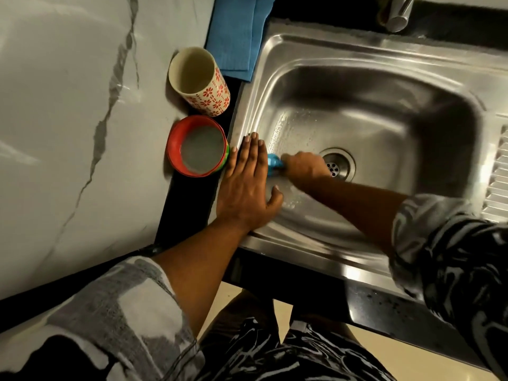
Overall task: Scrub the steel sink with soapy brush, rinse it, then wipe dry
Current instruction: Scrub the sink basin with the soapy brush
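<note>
Currently you are scrubbing the left wall of the steel sink (384, 50), mid-frame, your right hand (305, 167) gripping the blue brush (273, 163) near the drain (337, 162), your left hand (247, 182) lying flat, fingers straight, on the rim; next you are probably needing to carry suds across the right half.

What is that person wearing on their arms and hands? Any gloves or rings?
No gloves, and no rings that I can see: the left hand and the right hand are bare. Both arms have loose patterned sleeves that stop partway, leaving the forearms bare. The left sleeve looks paler, with grey and white patches. The right sleeve is darker, with white swirls on black.
</note>
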`<state>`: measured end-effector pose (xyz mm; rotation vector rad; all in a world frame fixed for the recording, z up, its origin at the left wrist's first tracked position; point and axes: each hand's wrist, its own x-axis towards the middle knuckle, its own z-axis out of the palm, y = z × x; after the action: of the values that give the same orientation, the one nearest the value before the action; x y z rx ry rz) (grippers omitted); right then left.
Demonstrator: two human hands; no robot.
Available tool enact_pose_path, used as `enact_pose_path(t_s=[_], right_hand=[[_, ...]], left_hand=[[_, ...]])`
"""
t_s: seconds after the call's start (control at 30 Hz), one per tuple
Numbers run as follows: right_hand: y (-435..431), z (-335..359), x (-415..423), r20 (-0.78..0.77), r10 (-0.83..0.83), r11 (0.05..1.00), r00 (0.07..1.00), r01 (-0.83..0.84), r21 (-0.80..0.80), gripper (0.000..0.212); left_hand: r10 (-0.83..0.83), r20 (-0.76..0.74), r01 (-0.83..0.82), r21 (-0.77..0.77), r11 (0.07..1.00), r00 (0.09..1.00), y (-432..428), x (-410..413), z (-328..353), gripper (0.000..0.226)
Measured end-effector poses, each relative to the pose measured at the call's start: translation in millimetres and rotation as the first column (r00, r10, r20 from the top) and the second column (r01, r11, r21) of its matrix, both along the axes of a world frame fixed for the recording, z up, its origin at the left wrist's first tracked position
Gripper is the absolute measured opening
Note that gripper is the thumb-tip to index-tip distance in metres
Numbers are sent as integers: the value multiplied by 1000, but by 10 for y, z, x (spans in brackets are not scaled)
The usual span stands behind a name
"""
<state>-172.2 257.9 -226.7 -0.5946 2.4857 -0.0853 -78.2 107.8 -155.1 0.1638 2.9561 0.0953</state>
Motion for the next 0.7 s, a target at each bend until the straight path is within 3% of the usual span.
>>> enact_pose_path(t_s=[0.13, 0.2, 0.43, 0.53, 0.7], right_hand=[[174, 27, -811, -95, -314, 949, 945, 310, -51, 34], [382, 9, -1001, -111, -385, 923, 916, 382, -43, 32], [1101, -87, -680, -143, -600, 799, 787, 600, -49, 41], [881, -69, -876, -144, -550, 833, 822, 553, -28, 37], [122, -87, -872, -49, -440, 891, 897, 429, -150, 34]], left_hand=[[-1, 6, 1, -22, 1000, 1000, 5, -2, -12, 100], [-5, 0, 5, -28, 1000, 1000, -3, 7, -14, 98], [7, -1, -7, -15, 1000, 1000, -5, -1, 9, 102], [0, 11, 0, -11, 1000, 1000, -8, -3, 2, 102], [7, 6, -7, -12, 1000, 1000, 0, -4, -5, 100]])
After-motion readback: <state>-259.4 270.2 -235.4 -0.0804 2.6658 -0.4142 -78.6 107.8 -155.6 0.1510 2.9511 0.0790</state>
